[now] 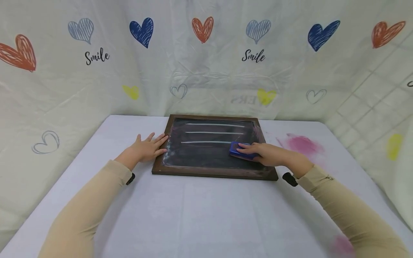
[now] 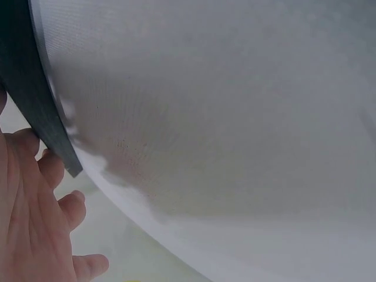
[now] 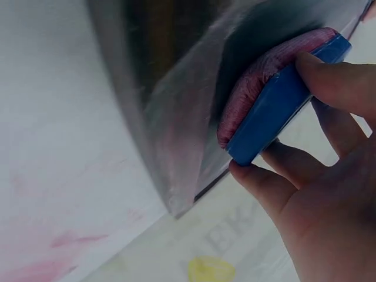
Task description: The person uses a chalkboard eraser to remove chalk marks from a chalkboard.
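blackboard [image 1: 196,156] | flat, three white lines [image 1: 214,133] | blue eraser [image 3: 273,111] | pink side down, right half

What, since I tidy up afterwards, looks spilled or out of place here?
A pink smudge lies on the white table to the right of the blackboard, and another pink patch beside the right sleeve. Both look odd against the white, perhaps spilled powder or chalk dust.

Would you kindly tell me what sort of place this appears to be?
Probably a makeshift, curtained-off work booth: a white-covered table stands before hanging heart-printed sheets, with a framed chalkboard lying on it.
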`<state>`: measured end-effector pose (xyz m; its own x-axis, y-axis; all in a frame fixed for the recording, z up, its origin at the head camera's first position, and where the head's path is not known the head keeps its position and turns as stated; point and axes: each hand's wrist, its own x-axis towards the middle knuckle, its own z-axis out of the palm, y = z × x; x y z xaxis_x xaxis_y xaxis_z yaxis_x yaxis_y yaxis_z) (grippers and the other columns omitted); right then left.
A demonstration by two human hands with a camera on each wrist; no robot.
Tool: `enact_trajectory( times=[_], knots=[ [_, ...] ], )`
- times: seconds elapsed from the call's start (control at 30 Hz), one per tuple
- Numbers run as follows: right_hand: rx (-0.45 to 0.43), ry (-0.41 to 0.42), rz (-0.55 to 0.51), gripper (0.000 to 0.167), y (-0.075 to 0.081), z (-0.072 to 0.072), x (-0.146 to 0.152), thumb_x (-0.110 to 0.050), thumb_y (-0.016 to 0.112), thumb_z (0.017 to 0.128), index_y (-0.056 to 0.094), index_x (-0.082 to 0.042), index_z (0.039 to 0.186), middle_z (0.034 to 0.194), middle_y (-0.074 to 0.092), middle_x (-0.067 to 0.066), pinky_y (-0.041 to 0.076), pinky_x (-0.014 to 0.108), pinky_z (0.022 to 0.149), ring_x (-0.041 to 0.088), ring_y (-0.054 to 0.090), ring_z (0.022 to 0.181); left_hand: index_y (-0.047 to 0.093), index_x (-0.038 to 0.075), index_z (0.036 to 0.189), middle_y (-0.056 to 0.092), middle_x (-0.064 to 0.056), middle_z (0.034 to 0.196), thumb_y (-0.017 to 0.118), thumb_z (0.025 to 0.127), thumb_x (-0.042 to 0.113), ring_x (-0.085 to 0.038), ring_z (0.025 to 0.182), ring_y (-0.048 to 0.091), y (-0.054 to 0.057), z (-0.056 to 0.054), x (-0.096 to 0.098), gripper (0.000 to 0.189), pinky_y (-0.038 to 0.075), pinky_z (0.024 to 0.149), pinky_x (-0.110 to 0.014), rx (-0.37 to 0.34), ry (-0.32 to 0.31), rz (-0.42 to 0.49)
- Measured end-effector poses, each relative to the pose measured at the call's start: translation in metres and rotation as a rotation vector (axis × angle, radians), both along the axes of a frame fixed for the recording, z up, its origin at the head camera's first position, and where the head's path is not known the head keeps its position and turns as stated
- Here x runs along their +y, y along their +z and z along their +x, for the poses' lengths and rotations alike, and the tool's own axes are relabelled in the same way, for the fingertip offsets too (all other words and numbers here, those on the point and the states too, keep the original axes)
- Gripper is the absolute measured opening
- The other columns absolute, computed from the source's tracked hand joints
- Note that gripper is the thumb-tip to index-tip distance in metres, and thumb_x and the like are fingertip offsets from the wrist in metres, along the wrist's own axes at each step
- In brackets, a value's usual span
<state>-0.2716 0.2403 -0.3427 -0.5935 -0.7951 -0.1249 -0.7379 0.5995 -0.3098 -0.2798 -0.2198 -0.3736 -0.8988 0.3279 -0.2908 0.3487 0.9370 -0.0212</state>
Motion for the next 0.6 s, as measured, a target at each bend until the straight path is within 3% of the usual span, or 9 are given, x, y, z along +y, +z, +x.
enact_trajectory(
  times=[0.13, 0.33, 0.53, 0.6],
  knots=[
    [0.012, 0.011, 0.040, 0.064, 0.000, -0.006, -0.022, 0.012, 0.061, 0.095, 0.044, -0.004, 0.155, 0.162, 0.032, 0.021, 0.050, 0.048, 0.088, 0.054, 0.047, 0.132, 0.010, 0.015, 0.167, 0.010, -0.008, 0.172, 0.030, 0.110, 0.055, -0.041, 0.155, 0.009, 0.001, 0.001, 0.000, 0.072, 0.003, 0.114, -0.076, -0.001, 0.005, 0.009],
    [0.009, 0.064, 0.071, 0.064, 0.003, -0.010, -0.072, 0.010, 0.060, 0.096, 0.043, -0.006, 0.156, 0.164, 0.031, 0.014, 0.047, 0.052, 0.103, 0.051, 0.042, 0.138, 0.011, 0.015, 0.167, 0.010, -0.009, 0.172, 0.030, 0.110, 0.055, -0.042, 0.155, 0.010, 0.000, 0.002, -0.002, 0.072, 0.004, 0.113, -0.076, 0.003, 0.002, 0.024],
    [0.026, 0.042, 0.134, 0.066, 0.001, -0.011, -0.114, 0.006, 0.057, 0.100, 0.038, -0.015, 0.159, 0.167, 0.026, 0.006, 0.051, 0.052, 0.095, 0.055, 0.037, 0.140, 0.011, 0.015, 0.167, 0.010, -0.008, 0.172, 0.031, 0.110, 0.053, -0.041, 0.155, 0.009, -0.001, 0.001, 0.000, 0.071, 0.003, 0.114, -0.076, 0.005, 0.008, 0.025],
    [0.021, 0.028, 0.163, 0.067, -0.001, -0.010, -0.126, 0.004, 0.055, 0.102, 0.034, -0.017, 0.161, 0.168, 0.022, 0.005, 0.048, 0.053, 0.101, 0.057, 0.030, 0.142, 0.011, 0.015, 0.167, 0.010, -0.008, 0.172, 0.031, 0.110, 0.053, -0.041, 0.155, 0.010, -0.001, 0.001, 0.001, 0.071, 0.003, 0.114, -0.076, 0.007, 0.011, 0.022]
  ],
)
